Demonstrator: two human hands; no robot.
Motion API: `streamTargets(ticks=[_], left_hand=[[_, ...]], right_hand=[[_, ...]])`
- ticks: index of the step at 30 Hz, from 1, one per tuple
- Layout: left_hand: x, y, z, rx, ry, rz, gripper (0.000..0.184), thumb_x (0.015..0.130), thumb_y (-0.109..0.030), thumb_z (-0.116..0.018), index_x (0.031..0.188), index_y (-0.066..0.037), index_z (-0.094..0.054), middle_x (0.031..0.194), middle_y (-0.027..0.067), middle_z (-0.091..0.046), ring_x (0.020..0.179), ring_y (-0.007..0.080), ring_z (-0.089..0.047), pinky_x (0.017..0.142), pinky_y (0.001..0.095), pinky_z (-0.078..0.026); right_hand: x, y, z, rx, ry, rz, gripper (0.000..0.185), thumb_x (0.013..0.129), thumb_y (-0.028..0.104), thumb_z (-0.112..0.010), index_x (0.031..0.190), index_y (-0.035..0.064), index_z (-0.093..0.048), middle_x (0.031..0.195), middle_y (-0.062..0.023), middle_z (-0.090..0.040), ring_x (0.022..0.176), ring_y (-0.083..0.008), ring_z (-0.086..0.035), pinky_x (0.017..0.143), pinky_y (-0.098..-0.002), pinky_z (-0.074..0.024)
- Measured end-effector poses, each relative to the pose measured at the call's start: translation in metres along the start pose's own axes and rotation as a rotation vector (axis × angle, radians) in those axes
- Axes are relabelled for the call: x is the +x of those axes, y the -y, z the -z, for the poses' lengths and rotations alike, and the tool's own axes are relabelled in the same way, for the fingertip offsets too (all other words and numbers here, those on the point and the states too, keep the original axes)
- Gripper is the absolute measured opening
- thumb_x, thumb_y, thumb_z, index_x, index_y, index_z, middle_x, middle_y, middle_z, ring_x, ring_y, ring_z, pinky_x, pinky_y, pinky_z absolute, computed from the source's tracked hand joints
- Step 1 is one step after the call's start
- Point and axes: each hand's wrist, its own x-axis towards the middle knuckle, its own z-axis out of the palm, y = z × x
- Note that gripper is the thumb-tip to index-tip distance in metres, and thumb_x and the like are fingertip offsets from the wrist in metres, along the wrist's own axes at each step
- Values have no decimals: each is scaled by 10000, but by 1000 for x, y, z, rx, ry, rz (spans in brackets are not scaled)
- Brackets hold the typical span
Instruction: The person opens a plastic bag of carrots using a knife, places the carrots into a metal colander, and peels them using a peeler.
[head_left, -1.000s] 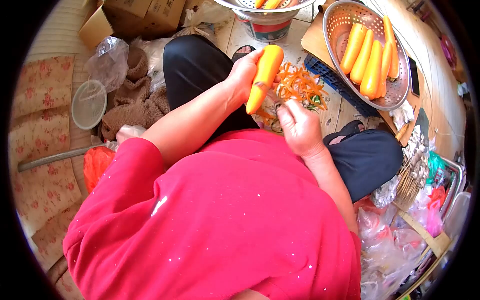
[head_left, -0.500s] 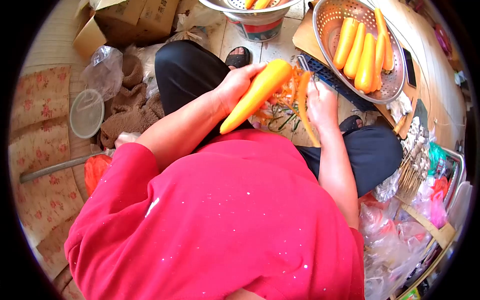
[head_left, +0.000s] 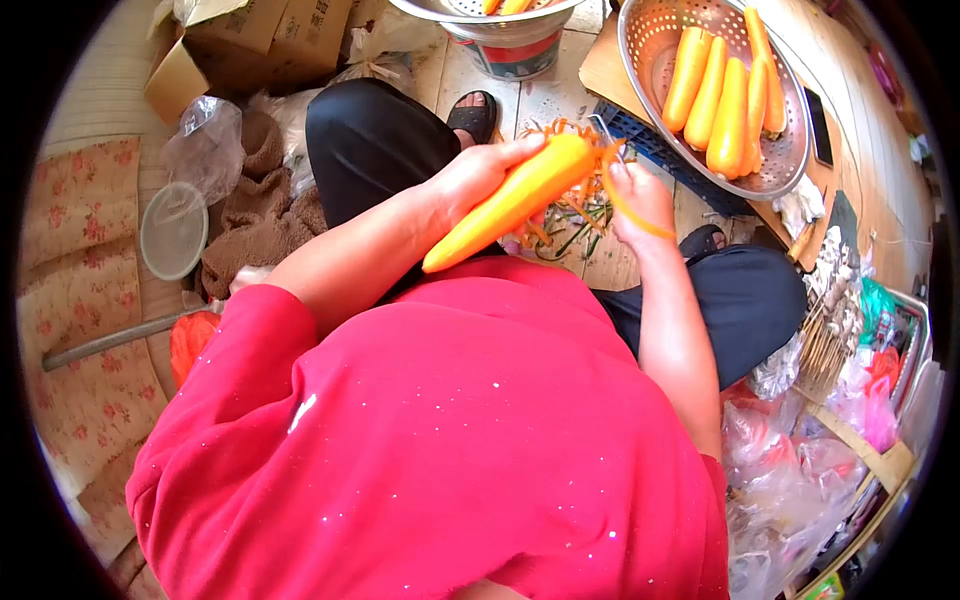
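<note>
A large carrot lies tilted across my lap area, its thick end up and to the right. My left hand is wrapped round it from the left side. Close to the thick end, my right hand is closed on a peeler, of which only a thin metal part shows. A long strip of carrot peel hangs beside the right hand. Below, peel scraps, orange with some dark green, are heaped on the tiled floor between my legs.
At upper right, a perforated metal colander holds several carrots, with a phone beside it. Another colander rests on a bucket at the top. A cardboard box, a brown cloth and a clear lid are on the left.
The carrot has shifted slightly left and down at its thin end. My right hand has moved a little, and the peel strip now curls near the wrist instead of hanging long.
</note>
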Motion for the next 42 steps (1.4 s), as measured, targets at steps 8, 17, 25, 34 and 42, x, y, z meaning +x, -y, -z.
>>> streamTargets(ticks=[8, 17, 25, 34, 42], left_hand=[[16, -19, 0, -187, -200, -156, 544, 988, -478, -333, 1201, -17, -527, 947, 183, -649, 695, 273, -656, 519, 350, -543], [29, -24, -14, -191, -330, -235, 431, 993, -432, -375, 1156, -57, -512, 812, 129, -628, 568, 231, -580, 510, 331, -521], [-8, -9, -17, 0, -89, -48, 504, 978, -446, -405, 1180, -10, -557, 933, 147, -656, 614, 240, -643, 472, 313, -535], [32, -31, 8, -246, -259, -239, 501, 987, -459, -363, 1121, -3, -522, 835, 160, -649, 618, 267, -628, 497, 359, -525], [-10, -9, -16, 53, -61, -22, 524, 973, -463, -409, 1207, -10, -530, 930, 157, -650, 595, 251, -640, 472, 320, -537]], right_hand=[[-35, 36, -7, 118, -63, 408, 159, 907, 183, -533, 861, 33, -556, 724, -239, -575, 683, -450, -570, 564, -460, -449], [-55, 54, -9, 43, 94, 430, 166, 934, 186, -540, 889, 26, -554, 657, -164, -532, 582, -320, -572, 545, -367, -438], [10, -22, 4, 106, -22, 3, 342, 970, 334, -478, 806, 48, -570, 549, -25, -498, 392, -115, -470, 406, -297, -380], [-65, 65, -6, 135, 175, 472, 165, 884, 207, -604, 809, 70, -549, 709, -184, -599, 672, -389, -611, 584, -441, -479], [0, -2, 5, 81, -34, 72, 321, 960, 311, -487, 858, 22, -580, 661, -151, -583, 616, -302, -582, 572, -406, -439]])
